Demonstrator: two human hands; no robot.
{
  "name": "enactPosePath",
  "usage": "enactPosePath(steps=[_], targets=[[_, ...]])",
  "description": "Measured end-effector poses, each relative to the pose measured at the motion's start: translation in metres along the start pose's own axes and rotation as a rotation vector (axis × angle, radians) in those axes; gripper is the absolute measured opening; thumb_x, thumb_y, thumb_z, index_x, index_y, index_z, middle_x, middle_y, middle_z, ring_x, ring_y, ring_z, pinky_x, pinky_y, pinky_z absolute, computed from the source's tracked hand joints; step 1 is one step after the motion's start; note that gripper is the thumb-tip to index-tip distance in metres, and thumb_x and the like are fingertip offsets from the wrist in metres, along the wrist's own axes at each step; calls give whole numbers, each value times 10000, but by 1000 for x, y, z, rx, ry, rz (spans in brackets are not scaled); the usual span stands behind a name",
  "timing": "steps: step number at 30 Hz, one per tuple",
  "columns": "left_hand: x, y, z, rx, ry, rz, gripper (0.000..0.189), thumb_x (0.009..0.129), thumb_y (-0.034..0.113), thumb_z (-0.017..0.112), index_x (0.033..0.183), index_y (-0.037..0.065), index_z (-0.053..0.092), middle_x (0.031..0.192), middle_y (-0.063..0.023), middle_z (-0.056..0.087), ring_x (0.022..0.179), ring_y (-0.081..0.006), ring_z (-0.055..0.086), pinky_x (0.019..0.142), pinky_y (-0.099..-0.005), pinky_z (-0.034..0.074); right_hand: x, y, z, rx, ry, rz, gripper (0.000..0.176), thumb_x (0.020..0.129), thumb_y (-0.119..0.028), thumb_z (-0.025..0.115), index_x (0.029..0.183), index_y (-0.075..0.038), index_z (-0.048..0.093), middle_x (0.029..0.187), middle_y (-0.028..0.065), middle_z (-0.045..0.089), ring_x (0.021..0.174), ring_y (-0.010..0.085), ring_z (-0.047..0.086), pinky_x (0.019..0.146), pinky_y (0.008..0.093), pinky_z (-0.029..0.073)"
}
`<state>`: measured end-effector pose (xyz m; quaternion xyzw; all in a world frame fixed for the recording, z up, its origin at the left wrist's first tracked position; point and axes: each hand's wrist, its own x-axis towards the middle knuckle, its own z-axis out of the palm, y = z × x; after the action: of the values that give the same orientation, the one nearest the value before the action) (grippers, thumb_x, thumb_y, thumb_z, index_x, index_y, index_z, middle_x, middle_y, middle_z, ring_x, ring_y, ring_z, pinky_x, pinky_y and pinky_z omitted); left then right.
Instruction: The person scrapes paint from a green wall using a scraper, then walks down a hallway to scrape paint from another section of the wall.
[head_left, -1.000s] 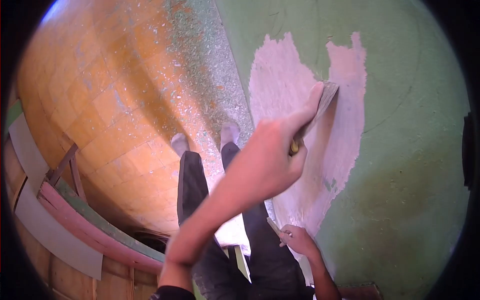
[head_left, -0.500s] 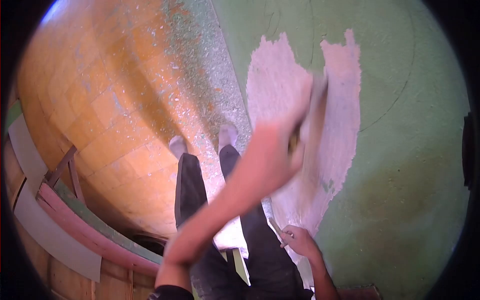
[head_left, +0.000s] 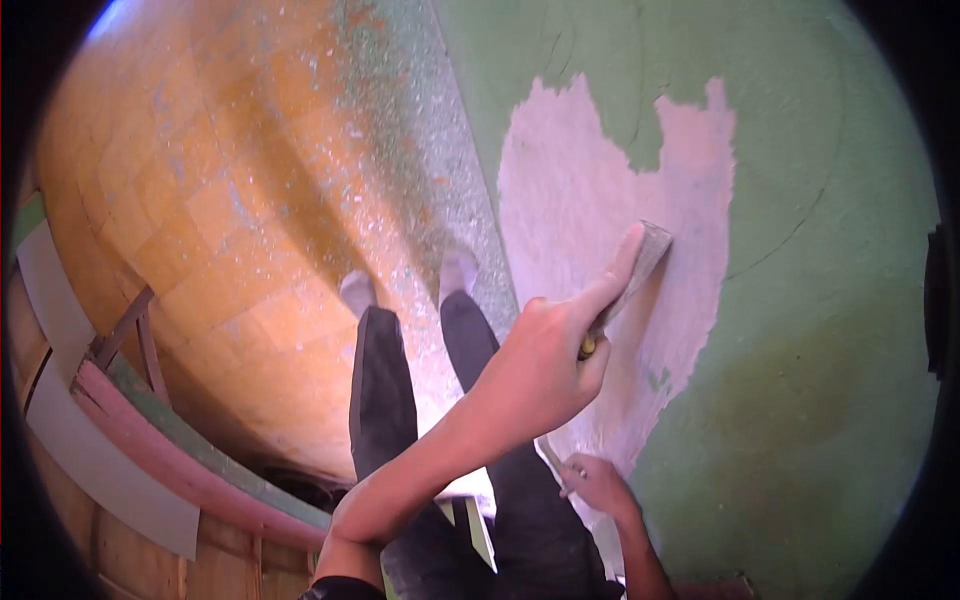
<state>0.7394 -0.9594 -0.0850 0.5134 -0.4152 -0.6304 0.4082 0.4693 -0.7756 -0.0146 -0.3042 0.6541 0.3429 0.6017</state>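
Note:
My left hand (head_left: 550,360) is closed around a putty knife (head_left: 655,242), with the index finger stretched along its metal blade. A bit of yellowish handle shows below the fingers. The blade's end rests on or just over a pale, ragged-edged patch (head_left: 565,190) in the green painted wall (head_left: 830,300). Lower down, near the patch's bottom end, my right hand (head_left: 598,485) is curled round a thin, flat, blade-like piece (head_left: 549,453). Most of that piece is hidden by the fingers and leg.
Small paint chips (head_left: 375,120) litter the orange tiled floor (head_left: 200,220), thickest along the wall's foot. My feet (head_left: 458,270) stand close to the wall. A curved-looking pink and green wooden edge (head_left: 180,445) lies at lower left, beside a grey strip (head_left: 110,480).
My left hand has drawn the putty knife down the pale patch, and its blur has gone. The right hand stays in almost the same place.

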Motion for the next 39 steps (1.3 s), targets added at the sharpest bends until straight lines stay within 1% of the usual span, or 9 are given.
enactPosePath(steps=[2, 6, 19, 22, 26, 28, 34, 38, 39], targets=[[19, 14, -19, 49, -26, -66, 839, 751, -65, 520, 1560, 90, 360, 766, -330, 568, 747, -500, 616, 715, -482, 508, -2, 8, 4, 74, 15, -18, 230, 963, -191, 619, 943, 32, 672, 783, 119, 711, 732, 201, 740, 697, 340, 556], [-7, -4, -11, 15, -81, -63, 823, 780, -70, 518, 1566, 125, 377, 677, -206, 436, 571, -211, 436, 616, -312, 444, 6, 11, 10, 56, -56, 55, 234, 969, -231, 631, 1016, -7, 679, 822, 126, 735, 786, 200, 766, 633, 341, 560], [23, 14, -17, 82, 45, -107, 841, 750, -107, 489, 1561, 93, 389, 792, -273, 566, 618, -288, 586, 715, -335, 500, 11, 10, 6, 61, -40, 5, 236, 974, -225, 617, 1045, -8, 678, 829, 130, 738, 788, 199, 769, 551, 323, 553], [-7, 7, 9, -19, 15, -89, 819, 757, -100, 493, 1551, 75, 387, 854, -301, 584, 636, -300, 599, 702, -356, 503, 8, -3, 5, 79, -45, 43, 242, 965, -175, 621, 1019, 55, 675, 833, 129, 711, 761, 218, 756, 726, 340, 568], [75, 1, -17, 139, 376, 232, 788, 771, -33, 517, 1542, 76, 395, 829, -293, 599, 642, -303, 575, 714, -391, 503, 11, 8, 11, 91, -73, -2, 230, 972, -167, 619, 1004, 56, 668, 815, 114, 696, 761, 217, 753, 711, 332, 567], [86, 3, -37, 191, 321, 144, 786, 776, -10, 530, 1544, 96, 401, 812, -286, 582, 651, -306, 568, 721, -401, 503, 10, 1, 7, 81, -7, -49, 241, 972, -198, 622, 1025, 32, 672, 840, 130, 720, 770, 221, 763, 686, 340, 571], [-66, -82, -37, 306, 228, -202, 725, 897, 86, 575, 1577, 87, 323, 726, -235, 494, 672, -255, 582, 695, -392, 502, -26, -42, 3, 6, 158, -153, 254, 973, -188, 605, 1047, 48, 661, 851, 177, 728, 783, 252, 768, 731, 369, 569], [-208, -49, -43, 93, 146, -585, 188, 995, 153, 557, 1056, -22, 590, 679, -63, 583, 522, -156, 602, 493, -337, 496, -59, -72, 17, -23, 293, -290, 232, 968, -156, 594, 1061, 49, 654, 872, 202, 730, 778, 268, 765, 716, 377, 571], [-237, -33, -45, -86, 138, -695, 244, 995, 164, 547, 1120, -38, 603, 671, -74, 580, 530, -168, 610, 510, -339, 511, -68, -78, 25, 11, 312, -323, 227, 967, -148, 593, 1065, 47, 652, 877, 206, 731, 777, 273, 765, 713, 378, 571]])
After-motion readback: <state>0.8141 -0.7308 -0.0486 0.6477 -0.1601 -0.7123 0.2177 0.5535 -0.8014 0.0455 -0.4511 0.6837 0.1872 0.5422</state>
